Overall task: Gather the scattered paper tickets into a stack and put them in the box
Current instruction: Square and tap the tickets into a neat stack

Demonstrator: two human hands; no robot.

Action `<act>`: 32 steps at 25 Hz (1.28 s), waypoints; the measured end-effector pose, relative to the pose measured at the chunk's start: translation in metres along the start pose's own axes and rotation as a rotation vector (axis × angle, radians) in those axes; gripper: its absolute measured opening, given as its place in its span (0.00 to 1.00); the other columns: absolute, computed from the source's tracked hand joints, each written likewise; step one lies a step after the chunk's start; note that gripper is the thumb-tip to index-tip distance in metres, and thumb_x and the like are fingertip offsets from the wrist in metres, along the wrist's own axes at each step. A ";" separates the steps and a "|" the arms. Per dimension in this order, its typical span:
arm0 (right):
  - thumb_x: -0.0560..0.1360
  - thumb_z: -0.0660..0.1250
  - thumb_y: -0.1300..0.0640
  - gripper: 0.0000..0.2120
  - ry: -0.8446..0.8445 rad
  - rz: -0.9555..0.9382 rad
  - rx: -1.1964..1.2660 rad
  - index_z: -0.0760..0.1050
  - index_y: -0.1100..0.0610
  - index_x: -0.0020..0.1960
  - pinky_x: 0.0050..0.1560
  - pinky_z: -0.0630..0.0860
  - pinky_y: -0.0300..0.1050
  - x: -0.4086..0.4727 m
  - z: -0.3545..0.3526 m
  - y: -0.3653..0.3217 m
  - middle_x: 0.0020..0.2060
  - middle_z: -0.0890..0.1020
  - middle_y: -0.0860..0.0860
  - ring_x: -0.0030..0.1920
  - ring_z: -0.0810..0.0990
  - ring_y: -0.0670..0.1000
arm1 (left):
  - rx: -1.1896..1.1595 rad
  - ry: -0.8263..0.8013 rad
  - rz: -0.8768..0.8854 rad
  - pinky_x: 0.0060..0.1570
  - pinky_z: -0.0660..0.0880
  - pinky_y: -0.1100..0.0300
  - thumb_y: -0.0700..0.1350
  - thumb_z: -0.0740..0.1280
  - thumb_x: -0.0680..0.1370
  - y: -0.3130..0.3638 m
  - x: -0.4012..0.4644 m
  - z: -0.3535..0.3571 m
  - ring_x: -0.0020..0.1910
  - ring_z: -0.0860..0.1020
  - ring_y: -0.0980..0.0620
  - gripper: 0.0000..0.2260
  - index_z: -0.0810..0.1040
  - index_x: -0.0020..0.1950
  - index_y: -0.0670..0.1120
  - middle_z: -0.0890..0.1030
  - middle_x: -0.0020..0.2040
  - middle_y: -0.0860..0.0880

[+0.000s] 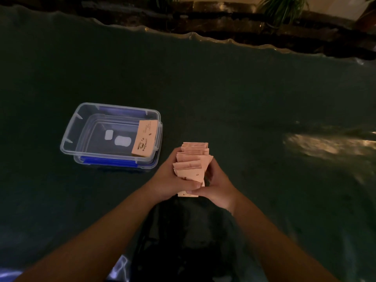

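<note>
Dim light falls over a dark green cloth (223, 94) that covers the desk, its far edge rippled and backed by a dark ledge with leafy plants (281, 9). Near the middle, just in front of the person, both bare hands meet around a bundle of pink paper tickets (192, 161). The left hand (173, 180) wraps the bundle from its left side, fingers curled underneath and thumb laid across the near end; the right hand (218, 186) closes in from the right, its thumb touching the left thumb over the lowest ticket. So each grip is pressed together on the tickets, which fan out unevenly, their far ends stepped like loose cards and not yet squared. The bundle is held slightly above the cloth, or perhaps resting on it; the poor light makes that hard to tell. To the left, a little farther from the person and well apart from the hands, sits a clear plastic box (71, 137) with blue clips, open at the top. One ticket (144, 138) printed with a coffee cup leans inside against the box's right wall. A dark shape (183, 241), possibly a chair or bag, lies below the forearms at the near edge.
</note>
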State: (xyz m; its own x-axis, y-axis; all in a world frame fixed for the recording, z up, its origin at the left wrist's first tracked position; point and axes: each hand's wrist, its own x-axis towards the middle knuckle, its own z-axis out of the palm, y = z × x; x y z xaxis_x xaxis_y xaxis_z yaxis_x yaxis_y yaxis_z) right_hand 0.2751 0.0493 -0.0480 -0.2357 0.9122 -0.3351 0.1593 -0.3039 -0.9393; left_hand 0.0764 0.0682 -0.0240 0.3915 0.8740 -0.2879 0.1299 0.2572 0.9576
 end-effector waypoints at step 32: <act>0.85 0.67 0.56 0.17 0.450 -0.005 0.242 0.72 0.46 0.73 0.60 0.84 0.45 -0.007 0.078 -0.015 0.64 0.84 0.48 0.62 0.86 0.47 | 0.158 -0.031 0.149 0.64 0.67 0.78 0.44 0.85 0.66 -0.068 0.011 0.007 0.72 0.70 0.70 0.62 0.43 0.83 0.58 0.66 0.70 0.80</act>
State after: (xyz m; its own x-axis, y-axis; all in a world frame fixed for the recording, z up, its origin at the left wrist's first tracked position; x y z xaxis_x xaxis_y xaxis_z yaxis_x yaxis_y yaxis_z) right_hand 0.2000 0.0261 -0.0376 0.2088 0.9255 -0.3161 -0.0800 -0.3059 -0.9487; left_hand 0.0781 0.0574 -0.0926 0.4448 0.8836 -0.1464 0.2090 0.0565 0.9763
